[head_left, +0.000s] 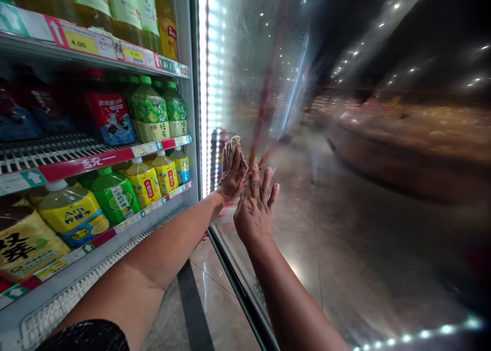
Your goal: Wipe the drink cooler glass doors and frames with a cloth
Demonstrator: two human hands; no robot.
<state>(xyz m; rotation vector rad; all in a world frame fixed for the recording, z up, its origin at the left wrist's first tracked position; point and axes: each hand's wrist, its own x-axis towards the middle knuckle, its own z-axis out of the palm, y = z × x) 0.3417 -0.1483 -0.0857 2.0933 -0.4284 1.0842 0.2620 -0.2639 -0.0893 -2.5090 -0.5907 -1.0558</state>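
Observation:
My left hand [231,179] presses a crumpled, light-coloured cloth [235,142] against the glass door [253,100] of a drinks fridge. Its fingers lie over the cloth, which bunches out past their tips. Just to the right and slightly nearer to me, my right hand [253,207] rests on the same glass with fingers stretched out and nothing in it. The door stands swung open, and a bright strip of lights shows near its far edge. Part of the cloth is hidden under my left fingers.
On the left, fridge shelves [92,161] hold several bottles, including green tea bottles [149,108] and yellow-labelled drinks [143,182]. The door's dark bottom frame [238,284] runs above the tiled floor [207,274]. A blurred, rounded display [402,156] stands beyond the glass.

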